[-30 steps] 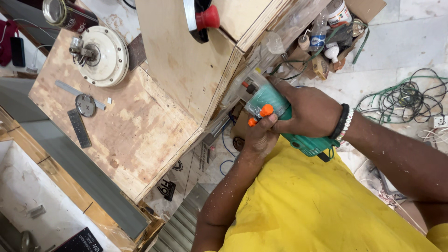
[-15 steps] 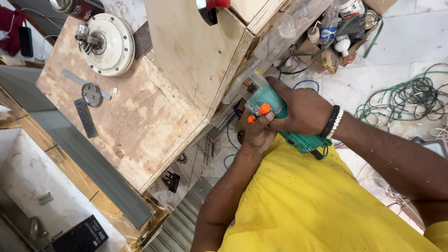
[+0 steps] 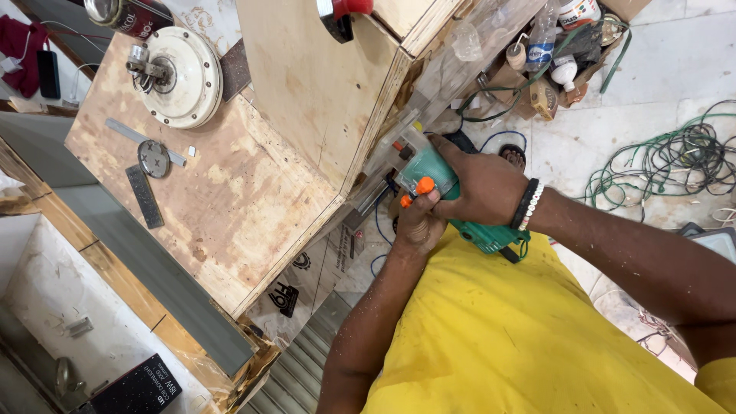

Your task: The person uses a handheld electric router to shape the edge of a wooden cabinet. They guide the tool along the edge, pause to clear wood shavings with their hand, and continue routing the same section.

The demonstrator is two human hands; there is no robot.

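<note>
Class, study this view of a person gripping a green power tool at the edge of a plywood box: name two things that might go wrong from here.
1. Both hands, the right hand and the left hand, crowd the green power tool near its front end by the plywood box, so a slip might hurt fingers.
2. Tangled green cables lie on the floor beside the person, a possible trip or snag.

— What does the room look like?
— A pale tiled floor, dusty, with a tangle of green wires lying on it to one side.
— And the furniture?
— A worn plywood worktop with stained patches, and a tall plywood box standing on it. Beside it runs a grey metal strip. Even daylight, no hard shadows.
</note>
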